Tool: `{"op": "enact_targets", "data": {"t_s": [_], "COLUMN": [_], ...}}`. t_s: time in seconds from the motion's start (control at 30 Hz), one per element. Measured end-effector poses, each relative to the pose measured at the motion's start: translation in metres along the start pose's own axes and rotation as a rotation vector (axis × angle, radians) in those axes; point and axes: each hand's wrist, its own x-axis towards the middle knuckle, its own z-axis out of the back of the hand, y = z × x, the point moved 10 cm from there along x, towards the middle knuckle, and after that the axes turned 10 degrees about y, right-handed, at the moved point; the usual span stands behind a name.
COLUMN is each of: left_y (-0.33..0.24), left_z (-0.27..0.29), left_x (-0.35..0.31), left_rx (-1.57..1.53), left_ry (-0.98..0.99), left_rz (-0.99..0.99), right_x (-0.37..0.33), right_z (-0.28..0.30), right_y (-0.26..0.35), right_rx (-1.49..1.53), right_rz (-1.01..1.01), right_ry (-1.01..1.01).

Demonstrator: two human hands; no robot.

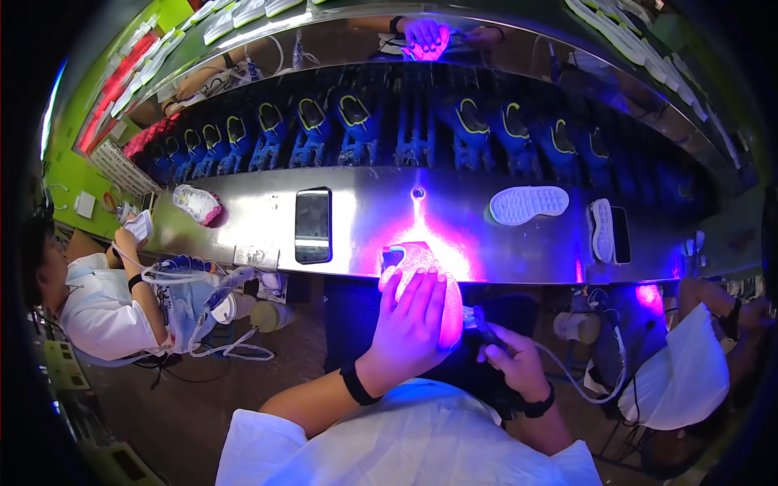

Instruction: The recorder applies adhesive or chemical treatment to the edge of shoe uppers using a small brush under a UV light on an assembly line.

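Beside the near edge of the metal bench, my left hand [412,317] lies over a shoe upper [421,256] and grips it, its fingers stretched along the side. Pink and violet light floods the upper, so its true colour is hard to tell. The fingers of my right hand [516,362] are closed on the dark handle of a brush [480,322] with a thin hose running off to the right. The brush's head is against or very near the right end of the upper; I cannot tell whether it touches.
The metal bench [267,190] carries a black phone [314,225], a white sole [528,205] and a white-and-pink shoe [197,204]. Behind it stands a row of dark shoes [353,113] on blue holders. Co-workers sit left [113,300] and right [677,373], near hoses and pots.
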Motion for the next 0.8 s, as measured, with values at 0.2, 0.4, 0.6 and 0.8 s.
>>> {"op": "enact_targets", "data": {"t_s": [0.2, 0.4, 0.6, 0.8], "left_y": [-0.012, -0.014, 0.002, 0.03], "left_z": [0.007, 0.007, 0.009, 0.007], "left_x": [0.025, 0.056, 0.08, 0.103], "left_rx": [0.035, 0.063, -0.049, -0.199], "left_ry": [0.007, -0.064, -0.052, 0.041], "left_rz": [0.026, 0.024, 0.03, 0.079], "right_x": [-0.024, -0.028, -0.007, 0.025], "right_z": [0.006, 0.028, 0.046, 0.055], "right_y": [-0.002, 0.039, 0.106, 0.124], "right_rx": [-0.02, -0.326, -0.724, -0.881], "right_rz": [-0.001, 0.127, 0.146, 0.164], "right_ry": [-0.042, -0.254, -0.268, -0.21]}}
